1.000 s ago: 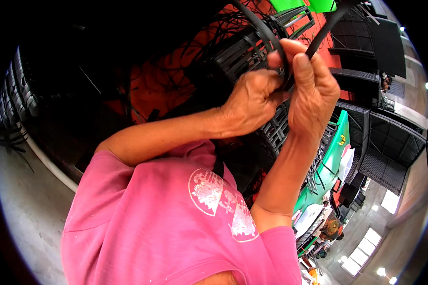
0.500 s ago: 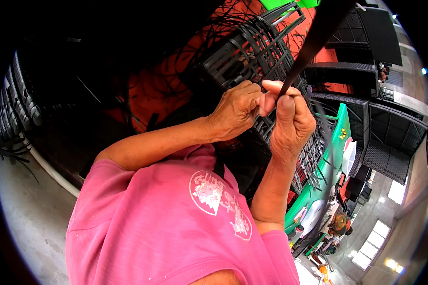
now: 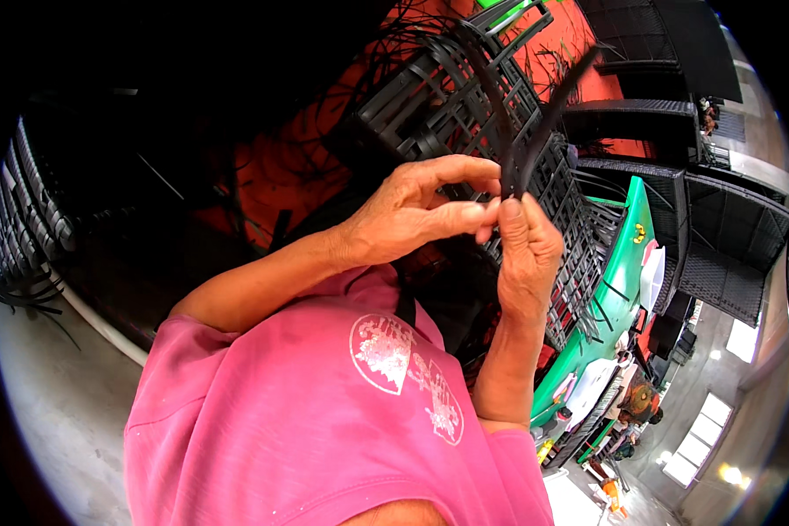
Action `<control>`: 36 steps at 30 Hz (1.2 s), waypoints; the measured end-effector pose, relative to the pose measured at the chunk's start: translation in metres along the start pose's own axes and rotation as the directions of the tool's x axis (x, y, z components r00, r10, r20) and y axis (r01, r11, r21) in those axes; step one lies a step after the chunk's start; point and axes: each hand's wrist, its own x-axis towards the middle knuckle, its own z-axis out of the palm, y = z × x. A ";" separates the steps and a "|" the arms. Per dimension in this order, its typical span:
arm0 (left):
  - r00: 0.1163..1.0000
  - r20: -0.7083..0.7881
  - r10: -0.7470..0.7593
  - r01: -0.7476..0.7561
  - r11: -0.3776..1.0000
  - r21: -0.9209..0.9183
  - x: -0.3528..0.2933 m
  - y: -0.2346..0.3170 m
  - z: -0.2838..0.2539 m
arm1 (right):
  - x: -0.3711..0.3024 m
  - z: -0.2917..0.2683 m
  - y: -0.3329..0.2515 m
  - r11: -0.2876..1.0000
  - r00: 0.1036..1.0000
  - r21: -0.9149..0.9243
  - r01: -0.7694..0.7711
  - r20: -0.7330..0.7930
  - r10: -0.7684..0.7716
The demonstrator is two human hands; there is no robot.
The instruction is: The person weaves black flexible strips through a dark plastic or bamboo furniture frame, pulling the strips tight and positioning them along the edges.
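In front of my chest, my right hand (image 3: 531, 254) pinches dark, flat plastic strip (image 3: 515, 171) between thumb and fingers. Above the pinch, two lengths rise and spread apart in a V. Bent around the strip's near end from the left is my left hand (image 3: 416, 206), its index finger against the strip. The left thumb tip meets the right hand's fingertips, and other left fingertips curl just below it. What lies between those tips is mostly hidden. Behind both hands stands a black woven lattice frame (image 3: 552, 188), with loose strip ends sticking out.
A green panel (image 3: 618, 289) lies to the right, beyond the lattice. The red surface (image 3: 294, 171) behind carries scattered black strips. Dark woven furniture (image 3: 723, 254) stands at the far right, and another woven piece (image 3: 39, 206) at the left. A person (image 3: 640, 401) is in the background.
The strip's long single length no longer runs up past the view; two shorter lengths now show in a V. My left hand has opened from a tight curl and its index finger reaches the strip.
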 end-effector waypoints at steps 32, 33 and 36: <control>0.986 -0.053 -0.156 0.140 0.964 -0.226 -0.006 -0.048 0.014 | 0.008 0.019 -0.002 1.000 0.999 -0.002 0.004 -0.046 -0.004; 0.983 -0.029 -0.180 0.165 0.946 -0.280 -0.007 -0.045 0.011 | 0.008 0.019 0.004 1.000 1.000 0.001 0.014 -0.008 -0.014; 0.973 -0.018 -0.231 0.208 0.905 -0.370 -0.007 -0.045 0.010 | 0.009 0.020 0.009 1.000 1.000 -0.013 -0.025 0.016 0.026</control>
